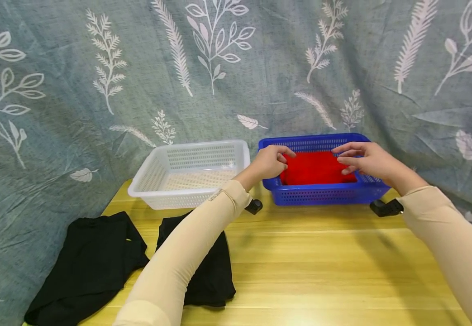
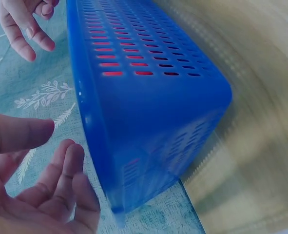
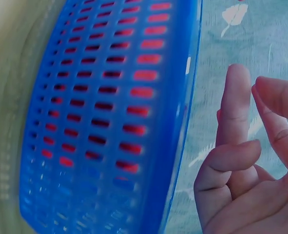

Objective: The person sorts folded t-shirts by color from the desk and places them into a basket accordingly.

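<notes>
A red cloth [image 1: 315, 168] lies spread flat inside the blue plastic basket [image 1: 313, 197]. Over the basket's left side hovers my left hand [image 1: 271, 160], its fingers loosely bent and nothing gripped. My right hand [image 1: 362, 158] is above the right side of the same basket, fingers spread and slightly curved, holding nothing. In the left wrist view, my left hand [image 2: 46, 180] appears beside the basket's rim with a gap between thumb and fingers. The right wrist view has my right hand [image 3: 251, 156] next to the rim, and red shows through the basket's slots.
Left of the blue basket stands a white plastic basket [image 1: 191, 199] with nothing visible in it. Two black garments lie on the wooden table: one black garment [image 1: 93, 267] at far left, another black garment [image 1: 211, 276] partly under my left forearm. A patterned curtain [image 1: 236, 68] hangs behind.
</notes>
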The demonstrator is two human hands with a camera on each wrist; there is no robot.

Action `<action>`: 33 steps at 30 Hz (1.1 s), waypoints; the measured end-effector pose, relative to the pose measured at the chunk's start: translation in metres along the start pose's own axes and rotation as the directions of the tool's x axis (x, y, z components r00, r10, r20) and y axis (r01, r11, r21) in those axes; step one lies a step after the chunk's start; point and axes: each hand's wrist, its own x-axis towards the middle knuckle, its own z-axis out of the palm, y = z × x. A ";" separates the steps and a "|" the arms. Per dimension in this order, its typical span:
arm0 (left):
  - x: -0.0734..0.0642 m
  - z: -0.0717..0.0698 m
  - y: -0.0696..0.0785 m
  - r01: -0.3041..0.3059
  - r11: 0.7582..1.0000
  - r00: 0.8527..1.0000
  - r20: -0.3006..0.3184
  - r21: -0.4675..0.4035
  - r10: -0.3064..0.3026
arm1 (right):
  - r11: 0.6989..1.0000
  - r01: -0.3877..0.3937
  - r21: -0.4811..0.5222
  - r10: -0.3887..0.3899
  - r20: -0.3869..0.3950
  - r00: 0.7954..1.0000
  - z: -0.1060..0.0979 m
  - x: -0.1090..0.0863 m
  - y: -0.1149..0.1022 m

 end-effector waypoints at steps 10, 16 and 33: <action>-0.020 -0.018 -0.014 -0.006 0.999 1.000 0.026 0.040 0.005 | 0.999 0.036 0.010 -0.036 0.037 0.999 0.014 0.003 -0.016; -0.038 -0.029 -0.021 -0.011 0.998 0.997 0.072 0.057 0.007 | 0.999 0.051 0.019 -0.052 0.057 0.997 0.024 0.005 -0.023; -0.100 -0.055 -0.024 -0.045 0.998 0.992 0.121 0.051 0.039 | 0.992 0.113 0.061 -0.118 0.095 0.988 0.060 0.010 -0.052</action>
